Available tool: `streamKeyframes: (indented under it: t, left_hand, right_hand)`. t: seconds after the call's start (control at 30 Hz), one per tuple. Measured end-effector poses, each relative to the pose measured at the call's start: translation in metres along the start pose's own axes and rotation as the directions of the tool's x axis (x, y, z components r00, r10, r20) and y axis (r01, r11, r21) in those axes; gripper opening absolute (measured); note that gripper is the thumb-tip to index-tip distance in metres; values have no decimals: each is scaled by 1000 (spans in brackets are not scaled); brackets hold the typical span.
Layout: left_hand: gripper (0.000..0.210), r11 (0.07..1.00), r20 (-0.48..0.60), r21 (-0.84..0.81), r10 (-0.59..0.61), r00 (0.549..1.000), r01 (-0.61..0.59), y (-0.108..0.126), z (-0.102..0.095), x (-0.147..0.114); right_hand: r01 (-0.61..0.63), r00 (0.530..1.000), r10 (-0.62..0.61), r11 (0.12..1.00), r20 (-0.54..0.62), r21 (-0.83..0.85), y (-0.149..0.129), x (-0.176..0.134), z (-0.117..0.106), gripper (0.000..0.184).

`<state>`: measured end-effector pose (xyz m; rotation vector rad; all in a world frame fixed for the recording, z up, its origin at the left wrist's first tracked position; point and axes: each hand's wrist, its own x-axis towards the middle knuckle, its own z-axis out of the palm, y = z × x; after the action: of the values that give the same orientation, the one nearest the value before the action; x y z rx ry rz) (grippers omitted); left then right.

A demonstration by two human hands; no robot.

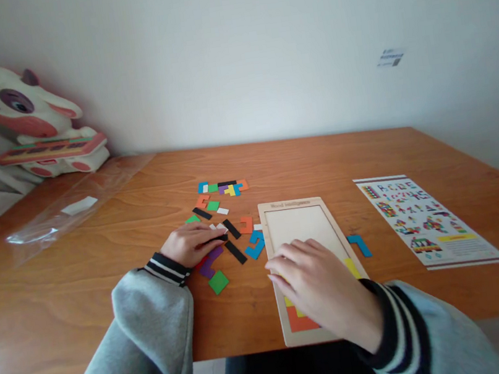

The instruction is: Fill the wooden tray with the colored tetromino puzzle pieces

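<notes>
My left hand (190, 246) is low over a scatter of flat coloured puzzle pieces, its fingertips closed on a black puzzle piece (220, 238). A purple piece (211, 262) lies partly under that hand, with a green square (219, 282) just nearer me. My right hand (315, 283) hovers over the wooden puzzle tray (286, 331), fingers loosely bent and apart, with nothing visible between them. Orange (300, 320) and yellow (351, 268) pieces sit in the tray's near end, partly hidden by this hand. The bare tray bottom shows at the far end.
Blue pieces (254, 245) lie left of the tray, another blue piece (359, 245) to its right. A printed pattern sheet (427, 216) is on the right. Farther back stand joined pieces (225, 186). At left are a clear plastic bag (69, 207) and a cow-shaped toy keyboard (51, 148).
</notes>
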<state>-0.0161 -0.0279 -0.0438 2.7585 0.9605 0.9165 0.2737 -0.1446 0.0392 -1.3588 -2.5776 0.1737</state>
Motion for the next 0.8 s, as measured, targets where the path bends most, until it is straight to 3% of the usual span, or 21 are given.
streamKeyframes:
  t: [0.1,0.27,0.53,0.8]
  left_hand:
    - [25,999,-42,-7,34,999,-34,4,5,1]
    - [26,998,6,-66,-11,1000,12,10,5,2]
    - [26,1000,-15,-19,14,1000,-15,13,9,4]
    - [29,992,-20,-78,-98,995,96,12,14,1]
  right_hand:
    - [37,999,-34,995,38,-88,-23,34,15,15]
    - [-84,989,105,976,99,-199,-31,55,33,18]
    - [-101,988,111,990,105,-99,-31,52,35,16]
    - [-209,964,203,978,173,22,-30,66,30,14]
